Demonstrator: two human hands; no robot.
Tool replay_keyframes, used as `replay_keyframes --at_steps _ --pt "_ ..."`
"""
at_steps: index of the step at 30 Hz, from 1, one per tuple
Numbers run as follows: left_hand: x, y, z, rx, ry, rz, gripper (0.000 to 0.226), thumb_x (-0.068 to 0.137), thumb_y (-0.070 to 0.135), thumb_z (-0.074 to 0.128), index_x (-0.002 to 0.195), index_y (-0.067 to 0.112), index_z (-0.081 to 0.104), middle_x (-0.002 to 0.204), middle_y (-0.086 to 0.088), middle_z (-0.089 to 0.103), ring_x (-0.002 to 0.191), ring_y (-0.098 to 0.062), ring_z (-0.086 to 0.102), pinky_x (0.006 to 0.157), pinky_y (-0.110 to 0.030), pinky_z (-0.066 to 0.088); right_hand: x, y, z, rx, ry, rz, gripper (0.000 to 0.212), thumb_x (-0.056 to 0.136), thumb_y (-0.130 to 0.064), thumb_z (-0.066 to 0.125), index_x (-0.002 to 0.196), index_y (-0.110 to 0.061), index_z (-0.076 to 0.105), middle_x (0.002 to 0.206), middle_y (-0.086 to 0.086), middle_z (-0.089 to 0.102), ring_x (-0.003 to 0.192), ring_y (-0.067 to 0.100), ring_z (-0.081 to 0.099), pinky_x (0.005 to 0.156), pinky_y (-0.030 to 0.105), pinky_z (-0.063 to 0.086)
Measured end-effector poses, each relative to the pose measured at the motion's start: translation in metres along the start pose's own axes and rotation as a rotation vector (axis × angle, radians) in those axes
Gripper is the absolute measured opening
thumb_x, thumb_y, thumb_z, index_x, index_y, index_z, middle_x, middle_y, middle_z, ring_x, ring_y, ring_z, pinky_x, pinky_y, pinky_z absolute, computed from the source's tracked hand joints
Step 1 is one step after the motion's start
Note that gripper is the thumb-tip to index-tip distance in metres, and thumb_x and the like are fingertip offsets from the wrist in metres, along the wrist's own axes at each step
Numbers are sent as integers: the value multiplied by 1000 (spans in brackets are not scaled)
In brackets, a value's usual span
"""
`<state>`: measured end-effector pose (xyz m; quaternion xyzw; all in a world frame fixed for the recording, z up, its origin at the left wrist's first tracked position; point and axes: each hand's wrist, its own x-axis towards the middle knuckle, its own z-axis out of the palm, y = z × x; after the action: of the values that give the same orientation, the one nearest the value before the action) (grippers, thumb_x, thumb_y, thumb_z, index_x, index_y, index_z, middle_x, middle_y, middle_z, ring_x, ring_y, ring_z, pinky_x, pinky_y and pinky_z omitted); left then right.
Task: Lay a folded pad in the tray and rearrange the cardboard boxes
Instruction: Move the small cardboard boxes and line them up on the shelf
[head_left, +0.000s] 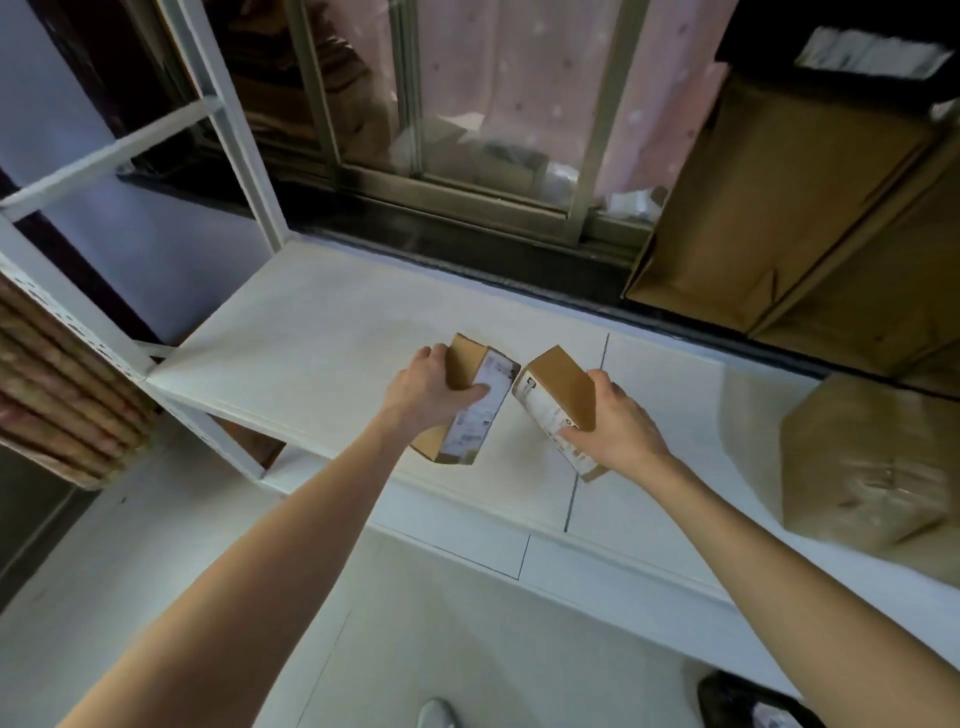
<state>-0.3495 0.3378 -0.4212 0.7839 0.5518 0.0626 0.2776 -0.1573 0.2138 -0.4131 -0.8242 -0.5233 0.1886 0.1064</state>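
The left hand (426, 387) grips one small labelled cardboard box (467, 410) and the right hand (618, 421) grips another (556, 395), both closed, over the white surface's (311, 322) front edge, corners nearly touching.

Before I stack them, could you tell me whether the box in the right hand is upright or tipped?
Tipped: the box leans in the right hand, labelled face angled up.
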Motion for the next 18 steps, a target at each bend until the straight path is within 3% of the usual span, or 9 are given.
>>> replay_keyframes --at_steps 9,13,18 --pt "-59 125 89 -464 -207 -98 73 78 51 66 133 10 41 122 -9 61 106 -25 60 83 -39 56 -87 154 -68 267 21 219 71 79 -40 66 135 -21 28 127 7 54 104 26 57 76 34 50" --pt "-92 173 133 -404 -281 -98 69 77 53 65 127 11 45 108 -6 60 101 -25 59 70 -34 54 -126 220 -92 303 16 230 71 78 -38 69 136 -23 31 124 4 57 96 20 57 75 30 47" --pt "-123 230 194 -495 -341 -161 65 76 52 66 119 13 36 120 -8 60 108 -26 60 66 -33 49 -159 296 -114 323 4 266 79 77 -32 72 141 -23 27 124 1 55 105 23 56 77 30 46"
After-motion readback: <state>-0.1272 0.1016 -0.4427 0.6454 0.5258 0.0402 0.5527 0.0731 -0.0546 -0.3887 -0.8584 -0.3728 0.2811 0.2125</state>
